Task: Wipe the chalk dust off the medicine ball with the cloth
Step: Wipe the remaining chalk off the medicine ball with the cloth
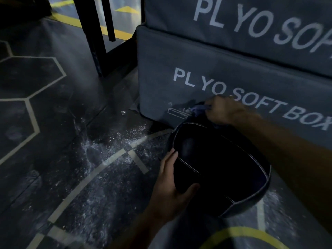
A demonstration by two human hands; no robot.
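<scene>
Fingers (169, 155) of the left hand (172, 186) lie spread along the near left side of the medicine ball (221, 169), with the thumb hooked round its lower edge, so the hand holds the ball steady. Across the ball, the right hand (221, 110) is curled into a loose fist at the ball's far upper edge, gripping a bunched blue cloth (199, 107) that pokes out to the left of the knuckles; the hand is blurred, and how much of the cloth touches the ball cannot be told. Both forearms reach in from the lower right.

That ball is black, with pale stitched seams running over it, and it rests on the floor (53, 123) just in front of the lower plyo soft box (179, 54), touching or nearly touching its face. Its visible surface looks dark, with little dust showing.

White chalk dust (115, 141) is scattered over the dark floor to the left of the ball, thickest around the pale curved line, and more lies on the floor to the ball's right. A second soft box (233, 15) is stacked on the lower one. Behind and left stands a dark metal frame (93, 33), with yellow floor markings beyond it.
</scene>
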